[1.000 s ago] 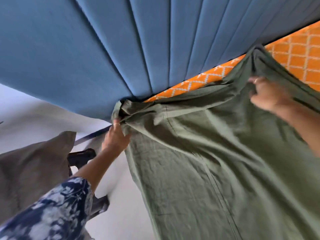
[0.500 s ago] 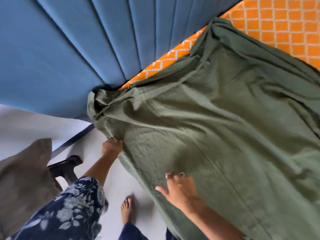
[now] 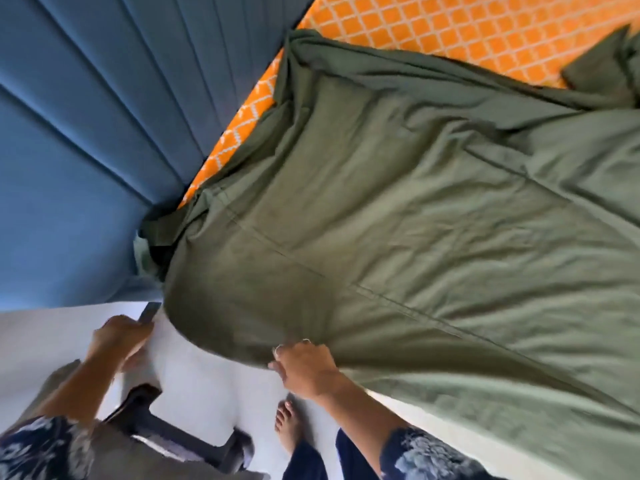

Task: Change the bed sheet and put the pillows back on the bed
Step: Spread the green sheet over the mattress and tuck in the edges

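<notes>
Blue headboard [image 3: 104, 133] at 10 o'clock | green sheet [image 3: 398, 237] leaves orange mattress [image 3: 485, 32] exposed at 12 | right hand [image 3: 304, 367] pinches hem, left hand [image 3: 117, 336] clear, grip unclear | risk: one-handed pull drags tucked corner loose

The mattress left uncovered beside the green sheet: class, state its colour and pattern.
Orange with a white lattice pattern, on the mattress, shown in the head view.

A bedroom in a home

A blue padded headboard [image 3: 104, 140] with stitched vertical panels stands at the head of a bed. An orange mattress [image 3: 467, 32] with a white lattice print lies against it, half covered by a loose green sheet [image 3: 415, 237]. The floor [image 3: 207, 375] beside the bed is pale and smooth, and a bare foot [image 3: 289, 427] stands on it
</notes>
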